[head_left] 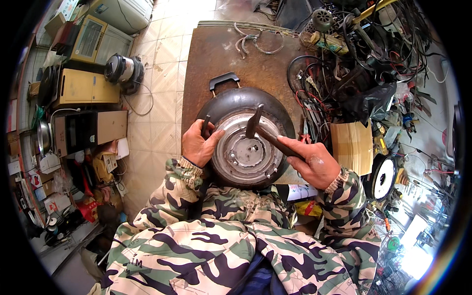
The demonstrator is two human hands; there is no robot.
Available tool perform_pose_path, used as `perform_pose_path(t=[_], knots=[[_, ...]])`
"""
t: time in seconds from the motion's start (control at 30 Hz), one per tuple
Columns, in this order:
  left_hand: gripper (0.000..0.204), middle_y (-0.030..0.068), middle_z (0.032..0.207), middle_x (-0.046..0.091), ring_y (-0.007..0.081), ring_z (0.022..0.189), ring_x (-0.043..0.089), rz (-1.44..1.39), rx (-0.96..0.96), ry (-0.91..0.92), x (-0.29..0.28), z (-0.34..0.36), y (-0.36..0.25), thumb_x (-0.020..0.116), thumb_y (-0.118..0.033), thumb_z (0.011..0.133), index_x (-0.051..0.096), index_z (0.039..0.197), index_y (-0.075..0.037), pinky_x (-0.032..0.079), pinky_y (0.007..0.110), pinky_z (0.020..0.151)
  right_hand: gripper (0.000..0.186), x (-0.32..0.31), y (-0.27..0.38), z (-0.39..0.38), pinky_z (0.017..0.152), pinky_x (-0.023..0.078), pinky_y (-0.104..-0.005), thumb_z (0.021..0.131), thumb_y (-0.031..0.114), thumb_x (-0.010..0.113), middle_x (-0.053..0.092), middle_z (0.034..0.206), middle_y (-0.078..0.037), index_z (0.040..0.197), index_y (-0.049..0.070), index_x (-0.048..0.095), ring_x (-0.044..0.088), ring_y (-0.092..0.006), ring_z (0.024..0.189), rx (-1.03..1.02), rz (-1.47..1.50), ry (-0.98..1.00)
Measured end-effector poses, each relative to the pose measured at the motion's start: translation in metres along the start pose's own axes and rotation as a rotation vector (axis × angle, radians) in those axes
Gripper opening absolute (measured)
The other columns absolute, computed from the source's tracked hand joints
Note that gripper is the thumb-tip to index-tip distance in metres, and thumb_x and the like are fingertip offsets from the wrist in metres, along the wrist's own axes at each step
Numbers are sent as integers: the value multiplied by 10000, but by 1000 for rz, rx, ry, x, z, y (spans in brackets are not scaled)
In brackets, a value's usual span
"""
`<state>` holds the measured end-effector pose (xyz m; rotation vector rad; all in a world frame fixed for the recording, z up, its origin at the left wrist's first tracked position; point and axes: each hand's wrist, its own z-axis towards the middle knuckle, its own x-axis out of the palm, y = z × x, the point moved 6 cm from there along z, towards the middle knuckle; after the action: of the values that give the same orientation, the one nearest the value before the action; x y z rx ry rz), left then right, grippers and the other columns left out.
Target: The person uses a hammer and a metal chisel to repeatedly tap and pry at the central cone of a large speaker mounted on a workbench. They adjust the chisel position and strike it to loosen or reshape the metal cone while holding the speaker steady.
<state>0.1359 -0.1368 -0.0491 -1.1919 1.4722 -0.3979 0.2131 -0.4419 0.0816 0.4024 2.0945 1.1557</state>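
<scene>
A black round pan (268, 102) lies on the rusty bench, a black loop handle (224, 79) at its far side. Its upturned base carries a round silvery metal disc (246, 153) with several small studs. My right hand (317, 164) is wrapped round the shaft of a hammer (270, 136), whose dark head is over the disc. At the disc's left edge, my left hand (199, 144) is closed on a short dark rod (205, 125) that sticks up between thumb and fingers. The rod's lower end is hidden by the hand.
Bent metal tube pieces (255, 42) lie at the bench's far end. On the right are tangled cables (307, 78), red-handled pliers (305, 133), a cardboard piece (351, 145) and a heap of parts. A cooker (123, 71) and a yellow cabinet (87, 86) stand left of the tiled floor (162, 64).
</scene>
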Motion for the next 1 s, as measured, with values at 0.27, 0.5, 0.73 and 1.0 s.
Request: perform_pose_path(t=[0.27, 0.5, 0.73, 1.0], knots=[[343, 22, 754, 611, 134, 674, 559, 1, 22, -13, 0, -2, -3, 916, -262, 862, 694, 975, -27, 493, 318, 635, 536, 7, -8, -3, 1031, 546, -365, 985, 9, 662, 725, 1320, -271, 1516, 25, 587, 744, -333, 1197, 104, 20, 57], [354, 28, 726, 623, 139, 657, 573, -30, 3, -3, 1, -1, -3, 922, -276, 853, 705, 977, -26, 510, 323, 634, 547, -2, -20, -24, 1003, 541, -343, 1009, 29, 675, 752, 1302, -211, 1545, 16, 568, 720, -204, 1125, 241, 268, -67], [339, 0, 705, 602, 102, 644, 545, -19, 46, -8, 3, 2, -1, 922, -266, 860, 704, 966, -28, 478, 295, 604, 544, 5, -17, -20, 1023, 546, -366, 991, 52, 682, 722, 1311, -274, 1525, 35, 583, 740, -376, 1197, 159, 147, -25], [328, 4, 705, 605, 105, 637, 543, -24, 43, 0, 3, 0, 0, 918, -256, 862, 701, 958, -29, 480, 297, 605, 539, 9, -16, -24, 981, 568, -390, 990, 67, 666, 722, 1254, -300, 1521, 34, 580, 734, -436, 1160, 150, 81, -41]])
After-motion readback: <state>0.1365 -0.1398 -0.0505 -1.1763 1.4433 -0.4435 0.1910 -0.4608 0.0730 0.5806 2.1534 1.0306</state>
